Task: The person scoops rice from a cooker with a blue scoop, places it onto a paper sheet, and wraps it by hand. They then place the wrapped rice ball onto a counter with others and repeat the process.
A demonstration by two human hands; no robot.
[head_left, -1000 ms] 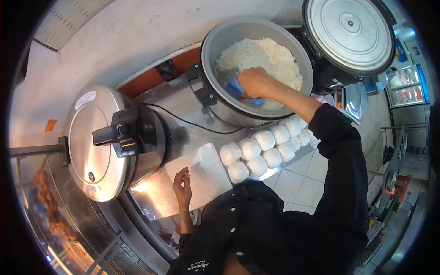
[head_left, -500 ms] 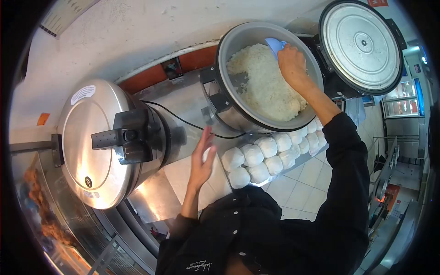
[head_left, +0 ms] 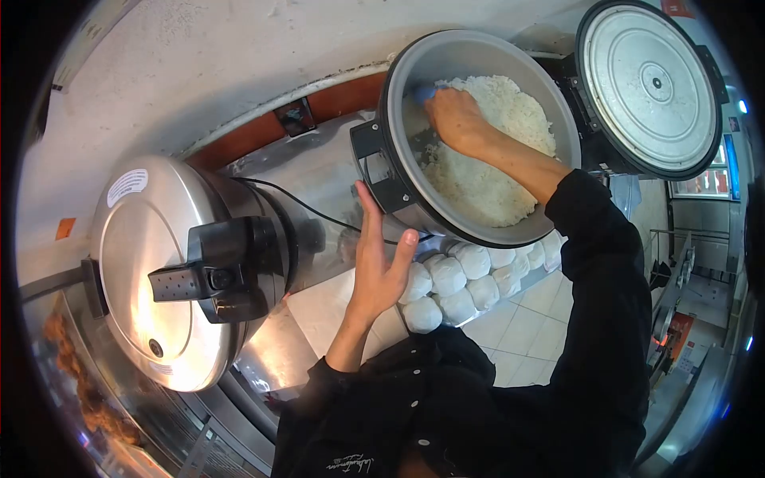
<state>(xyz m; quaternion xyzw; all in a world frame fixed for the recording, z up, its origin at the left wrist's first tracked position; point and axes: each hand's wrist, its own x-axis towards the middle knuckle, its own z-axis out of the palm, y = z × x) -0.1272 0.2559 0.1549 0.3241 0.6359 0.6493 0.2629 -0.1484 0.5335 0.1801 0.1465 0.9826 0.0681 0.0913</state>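
Observation:
My right hand [head_left: 457, 119] is inside the open rice cooker [head_left: 396, 88], its fingers closed round a blue plastic scoop [head_left: 430, 93]. Only a small part of the scoop shows; my hand covers the rest. It is at the left side of the cooked white rice [head_left: 510, 107], where the grey pot bottom is partly bare. My left hand [head_left: 378, 267] holds nothing, with its thumb and fingers apart. Its fingertips are right at the cooker's outer side, below the black handle.
Rows of white rounded bundles [head_left: 458, 305] lie along the counter edge in front of the cooker. A second, closed cooker [head_left: 159, 263] stands at left, and a black cord [head_left: 311, 209] crosses the metal counter. The open cooker's raised lid [head_left: 649, 88] is at right.
My right hand has moved left and down into the pot with the scoop. My left hand has moved up and right to the cooker's side. The view has shifted slightly.

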